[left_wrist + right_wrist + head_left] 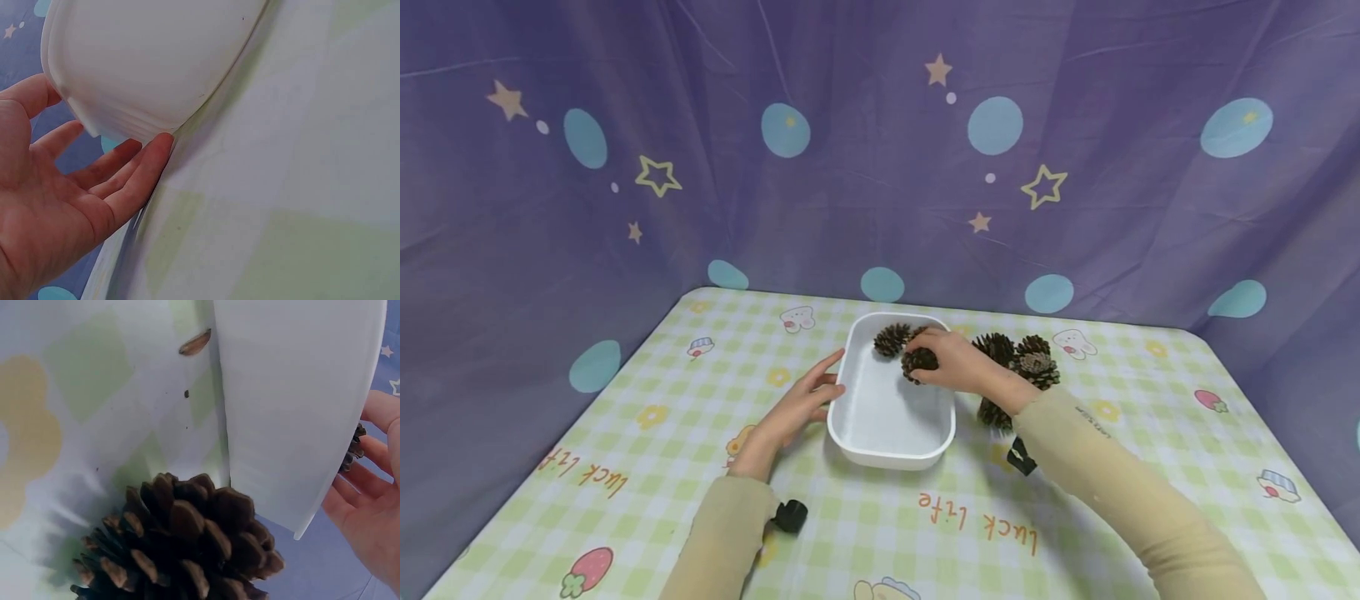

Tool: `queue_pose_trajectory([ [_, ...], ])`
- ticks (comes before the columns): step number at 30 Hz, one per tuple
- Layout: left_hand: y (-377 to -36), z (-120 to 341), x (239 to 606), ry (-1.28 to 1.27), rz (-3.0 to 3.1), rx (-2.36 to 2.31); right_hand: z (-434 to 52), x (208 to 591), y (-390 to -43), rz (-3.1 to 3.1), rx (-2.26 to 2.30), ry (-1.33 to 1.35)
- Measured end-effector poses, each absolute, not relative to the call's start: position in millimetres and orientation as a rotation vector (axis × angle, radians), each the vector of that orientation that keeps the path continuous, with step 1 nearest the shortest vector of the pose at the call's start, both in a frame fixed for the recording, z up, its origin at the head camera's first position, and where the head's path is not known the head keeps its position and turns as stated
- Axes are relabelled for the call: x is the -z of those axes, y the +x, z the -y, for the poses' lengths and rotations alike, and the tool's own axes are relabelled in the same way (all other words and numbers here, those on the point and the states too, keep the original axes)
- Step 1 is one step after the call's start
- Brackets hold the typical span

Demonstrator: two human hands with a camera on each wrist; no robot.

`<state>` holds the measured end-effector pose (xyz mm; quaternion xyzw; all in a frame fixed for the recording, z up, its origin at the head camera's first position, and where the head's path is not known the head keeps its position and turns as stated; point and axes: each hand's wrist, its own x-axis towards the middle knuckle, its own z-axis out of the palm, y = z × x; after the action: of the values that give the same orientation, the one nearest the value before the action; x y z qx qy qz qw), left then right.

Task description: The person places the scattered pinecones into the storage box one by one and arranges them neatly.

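Beige sleeves (1135,492) were nearest the head camera; the right hand (958,360) pinched a pinecone (917,365) inside the white tray (883,417), near a second pinecone (891,340), while the left hand (793,408), loosely spread, touched the tray's side. Left wrist: its fingers (140,178) met the outer wall (156,50). Right wrist: a loose pinecone (181,544) lay outside; the wall mostly hid what seemed the held one.

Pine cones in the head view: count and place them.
6 visible: one cone in the tray, one in the right hand, four right of the tray: back left, back right, middle, front. More may be hidden.
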<state>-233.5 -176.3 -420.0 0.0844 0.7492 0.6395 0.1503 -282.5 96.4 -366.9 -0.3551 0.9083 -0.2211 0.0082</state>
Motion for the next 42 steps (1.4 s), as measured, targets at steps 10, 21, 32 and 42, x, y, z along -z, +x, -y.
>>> queue_pose_trajectory([
  [10,-233,175,418,0.229,-2.154,-1.840,-97,370,-280,-2.822,0.680,-1.102],
  [21,-234,176,419,0.246,-2.147,-1.841,-94,373,-280,-2.794,0.541,-1.112],
  [32,-234,176,418,0.245,-2.146,-1.834,-94,376,-284,-2.838,0.511,-1.103],
  [42,-235,176,420,0.241,-2.141,-1.836,-95,378,-287,-2.903,0.524,-1.096],
])
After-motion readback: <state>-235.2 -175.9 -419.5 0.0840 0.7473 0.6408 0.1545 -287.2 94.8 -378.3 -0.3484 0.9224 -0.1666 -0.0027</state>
